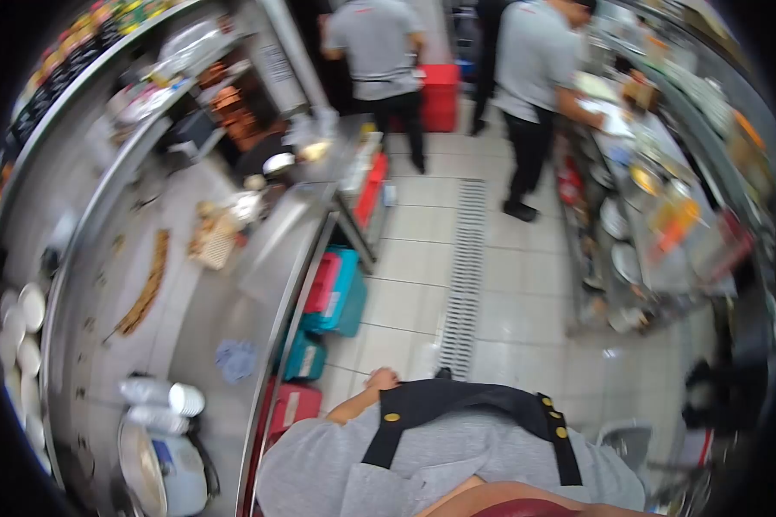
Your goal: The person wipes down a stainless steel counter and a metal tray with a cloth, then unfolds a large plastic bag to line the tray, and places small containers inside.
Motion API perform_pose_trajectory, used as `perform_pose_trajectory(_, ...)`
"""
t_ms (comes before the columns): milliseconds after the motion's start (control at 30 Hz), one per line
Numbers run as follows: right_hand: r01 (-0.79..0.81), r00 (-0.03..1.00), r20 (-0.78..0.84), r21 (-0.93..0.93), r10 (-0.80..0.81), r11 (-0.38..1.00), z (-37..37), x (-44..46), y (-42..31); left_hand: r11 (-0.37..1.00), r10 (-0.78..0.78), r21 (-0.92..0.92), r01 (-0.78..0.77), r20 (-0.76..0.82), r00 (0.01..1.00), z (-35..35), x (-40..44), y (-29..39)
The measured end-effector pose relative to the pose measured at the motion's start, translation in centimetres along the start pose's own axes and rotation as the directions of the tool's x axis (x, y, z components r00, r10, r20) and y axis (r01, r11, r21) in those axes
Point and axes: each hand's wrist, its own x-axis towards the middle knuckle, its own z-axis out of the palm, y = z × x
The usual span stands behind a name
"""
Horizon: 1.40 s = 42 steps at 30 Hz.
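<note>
My left hand (383, 377) hangs low in front of my body, beside the dark apron (466, 396) over my grey shirt. Only the back of that hand shows; its fingers are small and blurred, so their position is unclear. Nothing can be made out in it. The nearest things to it are the teal bins (305, 356) under the counter on my left. My right hand is outside the picture.
On the left stands a steel counter (276, 258) holding a blue cloth (235, 359), a basket (211, 246) and stacked white cups (186, 399). A floor drain (467, 258) runs ahead. Two people (375, 52) (539, 77) stand farther on, one at the cluttered right-hand counter.
</note>
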Motion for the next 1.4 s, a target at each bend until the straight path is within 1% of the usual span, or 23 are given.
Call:
perform_pose_trajectory(33,0.032,0.999,0.03,-0.031,-0.031,0.999,0.9,3.5,-2.4,0.995,-0.087,0.045,0.092,-0.096,0.992,-4.1,0.0,1.1)
perform_pose_trajectory(100,0.098,0.993,0.072,-0.085,-0.092,0.992,2.9,10.3,-6.7,0.947,-0.315,-0.163,0.277,-0.294,0.902,-12.7,-0.1,3.1)
perform_pose_trajectory(167,0.187,0.98,0.092,-0.142,-0.175,0.972,4.8,17.7,-9.2,0.867,-0.422,-0.425,0.261,-0.347,0.838,-15.9,4.5,-1.2)
perform_pose_trajectory(233,0.276,0.959,0.111,-0.178,-0.259,0.945,7.3,24.9,-11.4,0.786,-0.428,-0.605,0.124,-0.388,0.816,-20.9,7.6,-5.1)
perform_pose_trajectory(300,0.175,0.975,0.146,-0.055,-0.166,0.983,5.4,22.5,-21.3,0.791,-0.35,-0.608,-0.071,-0.544,0.763,-28.1,8.4,-6.0)
perform_pose_trajectory(333,0.119,0.98,0.162,0.004,-0.118,0.993,4.4,20.9,-26.6,0.768,-0.355,-0.633,-0.091,-0.54,0.763,-31.4,9.3,-7.3)
perform_pose_trajectory(500,0.136,0.967,0.232,-0.142,-0.1,0.98,6.4,31.4,-34.0,0.658,-0.49,-0.735,-0.16,-0.58,0.651,-45.8,12.4,-8.1)
perform_pose_trajectory(567,0.074,0.912,0.407,-0.04,-0.051,0.996,6.7,36.6,-37.6,0.611,-0.461,-0.722,-0.326,-0.658,0.595,-46.9,15.8,-9.5)
perform_pose_trajectory(600,0.247,0.886,0.43,-0.111,-0.177,0.963,5.8,37.9,-41.8,0.55,-0.504,-0.777,-0.306,-0.601,0.621,-47.3,17.8,-9.5)
perform_pose_trajectory(667,0.307,0.875,0.429,-0.137,-0.223,0.942,6.4,40.5,-49.5,0.372,-0.58,-0.903,-0.215,-0.407,0.706,-46.9,21.1,-9.3)
perform_pose_trajectory(700,0.209,0.902,0.403,-0.097,-0.154,0.973,7.1,42.4,-53.3,0.25,-0.602,-0.957,-0.145,-0.271,0.751,-46.4,22.9,-9.2)
perform_pose_trajectory(767,0.354,0.866,0.317,0.156,-0.386,0.922,7.8,45.1,-62.7,0.27,-0.567,-0.962,-0.041,-0.194,0.8,-46.6,25.9,-6.5)
perform_pose_trajectory(867,0.747,0.63,0.219,0.092,-0.745,0.659,7.4,49.9,-80.7,0.531,-0.292,-0.845,-0.054,-0.242,0.925,-42.5,31.0,-6.9)
perform_pose_trajectory(900,0.803,0.593,0.216,-0.09,-0.776,0.589,6.0,47.3,-89.5,0.635,-0.195,-0.769,-0.069,-0.246,0.95,-41.9,31.8,-6.9)
perform_pose_trajectory(933,0.924,0.369,0.172,-0.172,-0.913,0.341,5.9,48.1,-96.4,0.699,-0.113,-0.71,-0.083,-0.224,0.968,-41.8,32.6,-6.9)
perform_pose_trajectory(967,0.951,0.262,0.152,-0.21,-0.953,0.228,5.2,46.1,-103.8,0.721,-0.079,-0.69,-0.066,-0.177,0.981,-42.0,33.6,-7.4)
perform_pose_trajectory(1033,0.963,-0.048,0.056,-0.262,-0.997,-0.061,5.2,43.1,-116.8,0.741,-0.069,-0.672,-0.011,-0.092,0.993,-42.9,35.5,-8.5)
perform_pose_trajectory(1067,0.899,-0.316,-0.011,-0.324,-0.949,-0.295,5.9,42.7,-122.8,0.741,-0.088,-0.672,0.021,-0.066,0.994,-43.7,36.8,-9.5)
perform_pose_trajectory(1267,0.598,-0.656,-0.002,-0.612,-0.755,-0.518,9.1,35.1,-152.3,0.722,-0.225,-0.682,0.117,-0.071,0.972,-50.5,45.4,-19.5)
perform_pose_trajectory(1300,0.475,-0.777,-0.038,-0.69,-0.628,-0.546,9.1,33.8,-157.0,0.719,-0.242,-0.683,0.131,-0.07,0.968,-52.1,46.7,-21.3)
perform_pose_trajectory(1333,0.428,-0.77,0.035,-0.711,-0.637,-0.557,8.4,32.2,-161.1,0.712,-0.262,-0.687,0.145,-0.068,0.963,-53.1,47.8,-22.5)
perform_pose_trajectory(1367,0.348,-0.865,-0.015,-0.736,-0.501,-0.58,8.0,29.5,-164.3,0.706,-0.279,-0.691,0.154,-0.073,0.957,-54.5,48.7,-23.8)
perform_pose_trajectory(1400,0.395,-0.876,-0.076,-0.68,-0.477,-0.618,7.9,27.4,-166.7,0.703,-0.294,-0.692,0.164,-0.074,0.953,-55.9,49.6,-25.1)
